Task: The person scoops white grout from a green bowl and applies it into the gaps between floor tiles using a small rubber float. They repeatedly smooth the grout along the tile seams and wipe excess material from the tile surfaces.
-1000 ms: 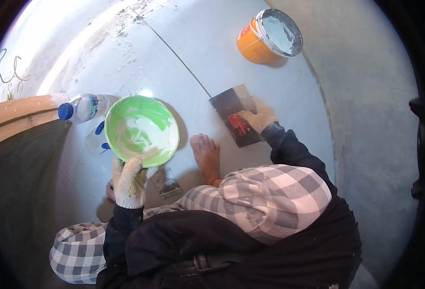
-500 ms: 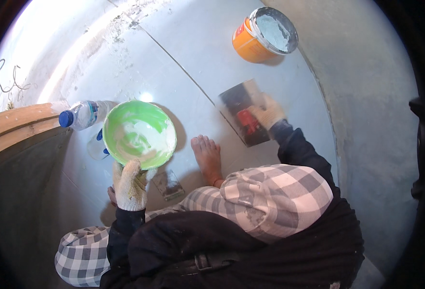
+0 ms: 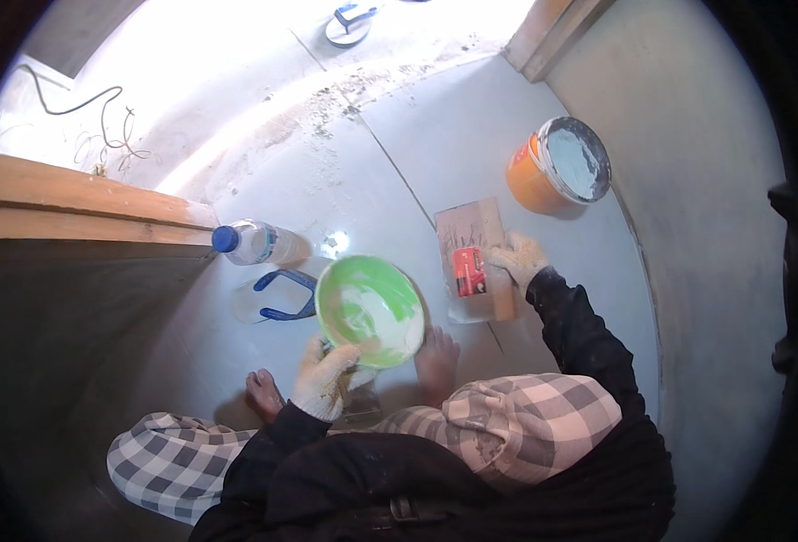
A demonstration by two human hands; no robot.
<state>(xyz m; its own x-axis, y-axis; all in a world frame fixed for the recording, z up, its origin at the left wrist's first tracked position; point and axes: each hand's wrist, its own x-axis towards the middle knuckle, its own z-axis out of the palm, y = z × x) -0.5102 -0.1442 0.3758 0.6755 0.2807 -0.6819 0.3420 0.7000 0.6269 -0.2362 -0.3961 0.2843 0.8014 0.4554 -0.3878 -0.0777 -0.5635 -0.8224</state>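
Observation:
My gloved left hand grips the near rim of a green bowl, its inside smeared with white paste. In my gloved right hand is a flat rectangular trowel with a red patch on its face, held by its right side above the floor. Beyond it to the right, an orange bucket holds pale paste and has a smeared rim. Partly hidden behind my left hand, a small flat metal blade lies on the floor.
A clear bottle with a blue cap stands left of the bowl, near a blue-strapped flip-flop. Another flip-flop lies at the far side. A wooden frame juts from the left; a wall bounds the right. My bare feet are close by.
The view has shifted, showing more of the far floor. The bowl has moved right, uncovering the flip-flop. The trowel is turned more upright, and my right hand is no longer blurred.

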